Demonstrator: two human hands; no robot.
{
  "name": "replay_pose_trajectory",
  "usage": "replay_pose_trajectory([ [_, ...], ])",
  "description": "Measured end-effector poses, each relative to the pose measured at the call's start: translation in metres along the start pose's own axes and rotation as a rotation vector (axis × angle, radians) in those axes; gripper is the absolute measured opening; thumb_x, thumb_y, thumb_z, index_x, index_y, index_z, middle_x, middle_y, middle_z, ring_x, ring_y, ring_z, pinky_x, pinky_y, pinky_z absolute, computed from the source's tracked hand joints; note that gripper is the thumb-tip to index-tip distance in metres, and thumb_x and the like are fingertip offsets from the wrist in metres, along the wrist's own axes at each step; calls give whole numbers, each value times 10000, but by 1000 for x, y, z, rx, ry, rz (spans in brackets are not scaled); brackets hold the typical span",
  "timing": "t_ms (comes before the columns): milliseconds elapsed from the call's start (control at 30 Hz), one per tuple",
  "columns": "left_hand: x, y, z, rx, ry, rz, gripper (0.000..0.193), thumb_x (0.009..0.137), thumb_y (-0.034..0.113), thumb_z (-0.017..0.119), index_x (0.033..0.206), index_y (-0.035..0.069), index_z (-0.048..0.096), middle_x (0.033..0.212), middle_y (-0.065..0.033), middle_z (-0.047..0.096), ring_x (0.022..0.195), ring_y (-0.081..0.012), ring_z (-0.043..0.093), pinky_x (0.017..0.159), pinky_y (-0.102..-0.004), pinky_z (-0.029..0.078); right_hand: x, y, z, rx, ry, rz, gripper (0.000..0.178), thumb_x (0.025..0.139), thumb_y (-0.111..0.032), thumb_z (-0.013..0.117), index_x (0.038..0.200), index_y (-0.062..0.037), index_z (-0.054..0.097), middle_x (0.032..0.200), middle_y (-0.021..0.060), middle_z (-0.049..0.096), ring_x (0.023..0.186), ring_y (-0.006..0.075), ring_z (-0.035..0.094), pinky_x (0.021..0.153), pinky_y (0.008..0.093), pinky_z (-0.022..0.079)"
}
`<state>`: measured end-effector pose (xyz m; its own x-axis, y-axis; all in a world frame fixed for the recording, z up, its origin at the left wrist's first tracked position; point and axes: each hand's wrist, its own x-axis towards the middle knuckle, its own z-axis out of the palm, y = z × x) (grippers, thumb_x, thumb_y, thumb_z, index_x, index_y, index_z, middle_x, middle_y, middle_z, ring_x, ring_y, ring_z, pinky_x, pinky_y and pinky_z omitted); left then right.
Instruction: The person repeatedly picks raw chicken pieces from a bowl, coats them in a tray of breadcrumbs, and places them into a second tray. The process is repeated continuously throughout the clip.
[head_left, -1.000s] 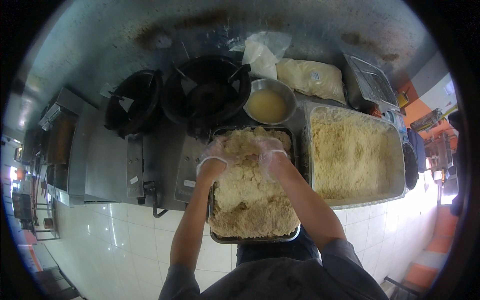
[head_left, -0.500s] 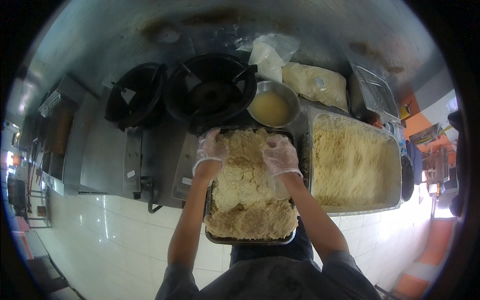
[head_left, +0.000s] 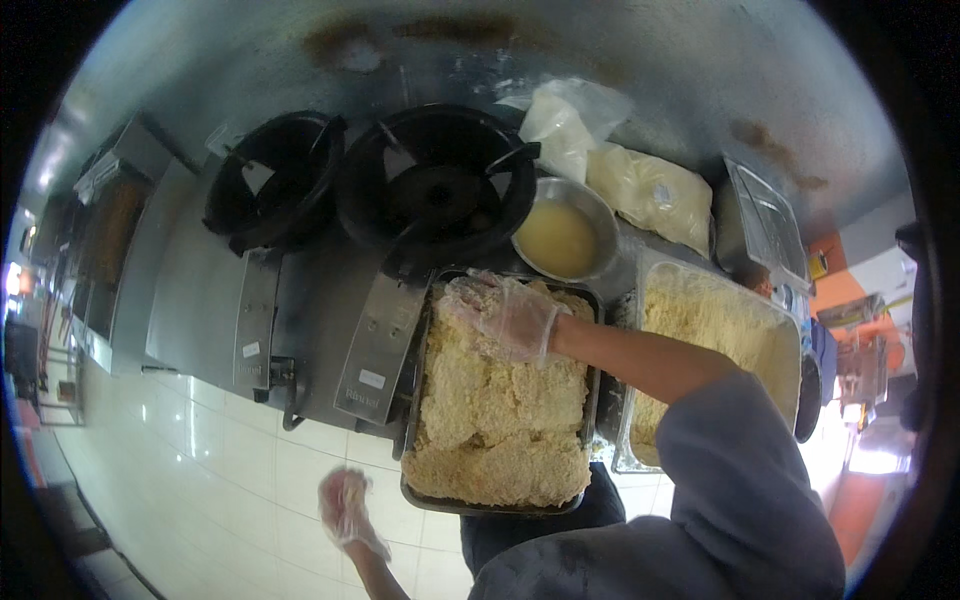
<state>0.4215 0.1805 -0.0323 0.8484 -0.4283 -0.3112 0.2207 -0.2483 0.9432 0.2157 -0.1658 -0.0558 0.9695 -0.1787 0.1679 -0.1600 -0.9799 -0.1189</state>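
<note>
A dark rectangular tray point(head_left: 597, 400) holds a thick layer of crumb-coated food pieces point(head_left: 495, 470) in front of me. My right hand point(head_left: 500, 318), in a clear plastic glove, reaches across to the tray's far left part. It lies palm down on the coated pieces, fingers spread, with crumbs stuck to the glove. My left hand point(head_left: 346, 505), gloved the same way, hangs apart from the tray, low on the left above the tiled floor. Its fingers look bent but are blurred, and nothing shows in it.
Right of the tray stands a large tub of pale breading point(head_left: 720, 310), partly behind my right arm. A metal bowl of yellowish liquid point(head_left: 565, 235), a flour bag point(head_left: 655, 195) and two black wok burners point(head_left: 440, 185) line the back. Steel counter point(head_left: 320, 300) extends left.
My left hand has left the tray and swung down to the left. The right hand has moved from the tray's right side across to its far left, and the view has shifted slightly.
</note>
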Motion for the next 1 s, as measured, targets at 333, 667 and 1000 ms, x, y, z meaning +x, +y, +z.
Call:
replay_pose_trajectory([
  [333, -12, 41, 68, -132, -476, 36, 291, 956, 220, 662, 1157, 20, 595, 1070, -113, 593, 989, -230, 601, 868, -359, 537, -8, -41, -37, 259, 354, 309, 445, 890, -479, 584, 920, -35, 580, 943, 173, 594, 870, 400, 616, 763, 508, 514],
  [667, -84, 74, 228, -66, -1359, 280, 296, 967, 253, 623, 1150, 22, 613, 1088, -116, 604, 1031, -252, 605, 903, -368, 531, -294, -109, -97, 710, 732, 1041, 332, 806, -154, 667, 1110, -29, 623, 1130, 210, 655, 1006, 353, 643, 867, 423, 543],
  [1000, -267, -26, 331, 539, -991, 349, 340, 811, -59, 618, 1133, 48, 638, 1076, -75, 650, 985, -207, 627, 907, -352, 511, -610, -108, -218, 516, 763, 1432, 409, 868, -219, 668, 1244, -60, 641, 1140, 168, 673, 1068, 315, 657, 953, 401, 535],
])
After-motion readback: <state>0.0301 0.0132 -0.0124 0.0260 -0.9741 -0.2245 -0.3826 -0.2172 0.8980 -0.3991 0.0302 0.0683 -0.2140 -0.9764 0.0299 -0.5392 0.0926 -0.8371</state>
